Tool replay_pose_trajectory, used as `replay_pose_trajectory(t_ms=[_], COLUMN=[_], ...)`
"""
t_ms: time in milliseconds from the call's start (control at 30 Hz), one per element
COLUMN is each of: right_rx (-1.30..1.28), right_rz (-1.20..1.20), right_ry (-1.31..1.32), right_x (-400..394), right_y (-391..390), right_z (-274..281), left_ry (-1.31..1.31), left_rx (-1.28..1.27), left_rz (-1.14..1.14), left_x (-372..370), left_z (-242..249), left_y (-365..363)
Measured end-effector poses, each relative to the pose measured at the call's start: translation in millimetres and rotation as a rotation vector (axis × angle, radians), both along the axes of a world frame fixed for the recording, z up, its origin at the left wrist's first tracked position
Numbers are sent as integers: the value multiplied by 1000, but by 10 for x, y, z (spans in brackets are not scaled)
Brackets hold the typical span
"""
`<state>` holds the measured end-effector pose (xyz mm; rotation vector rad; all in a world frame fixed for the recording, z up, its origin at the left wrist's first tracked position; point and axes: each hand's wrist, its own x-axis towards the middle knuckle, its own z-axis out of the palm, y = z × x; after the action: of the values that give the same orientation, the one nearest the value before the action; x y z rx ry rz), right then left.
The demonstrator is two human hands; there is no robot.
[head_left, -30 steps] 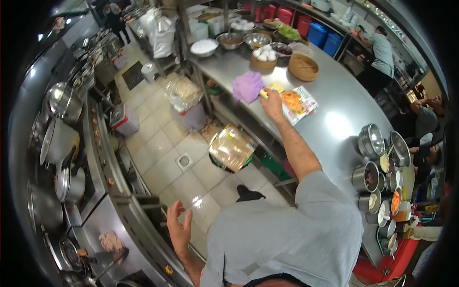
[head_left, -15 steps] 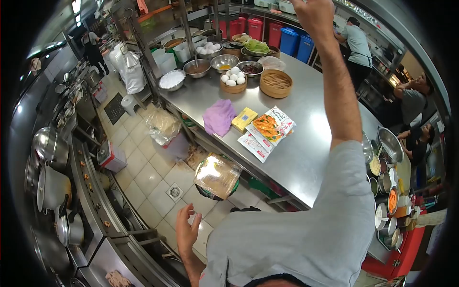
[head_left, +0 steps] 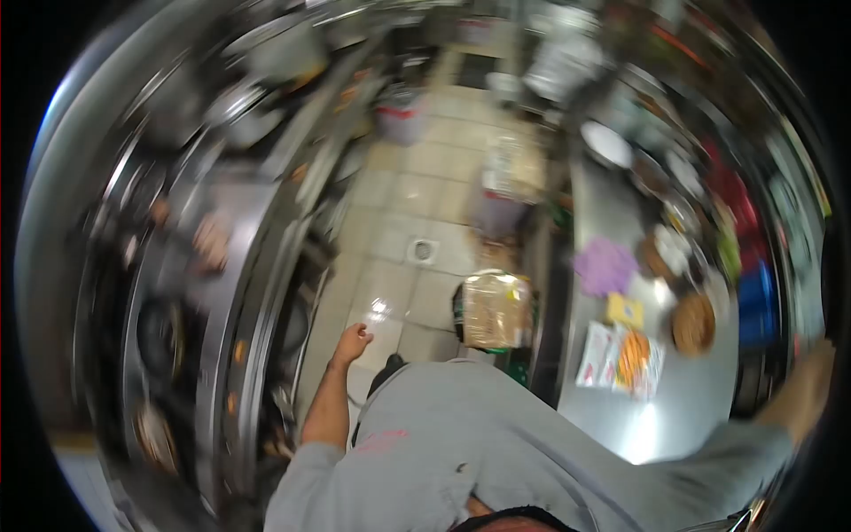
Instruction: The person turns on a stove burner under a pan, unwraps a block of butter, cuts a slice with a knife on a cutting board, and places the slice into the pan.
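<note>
Low over the tiled floor hangs my left hand, its fingers curled and touching no object; it is too small to tell whether they are closed. My right arm reaches out to the far right, where my right hand is smeared by motion and cut by the dark image edge. On the steel table lie a purple cloth, a yellow packet and printed food packets. A round bamboo steamer stands right of them.
A plastic-wrapped box stands in front of me beside the table. Further off is another wrapped bundle. A stove counter with pans runs along the left. A floor drain lies between.
The view has swung left, so the table now sits at the right and the stove counter shows more. My right arm has come down from its raised position and out to the right.
</note>
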<state>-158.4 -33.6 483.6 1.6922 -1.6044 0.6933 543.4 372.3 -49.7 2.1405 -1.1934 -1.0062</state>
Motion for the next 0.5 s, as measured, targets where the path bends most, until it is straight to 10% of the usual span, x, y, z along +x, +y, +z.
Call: replay_pose_trajectory(t_ms=[233, 500], right_rx=[154, 192], right_rz=[-47, -74], right_ry=[-177, -347], right_x=[-435, -760], right_y=[-745, -728], right_z=[-763, -1154], left_ry=[-75, 189], left_rx=[605, 509], left_rz=[842, 788], left_x=[13, -636], left_z=[-1296, -806], left_y=[2749, 1965])
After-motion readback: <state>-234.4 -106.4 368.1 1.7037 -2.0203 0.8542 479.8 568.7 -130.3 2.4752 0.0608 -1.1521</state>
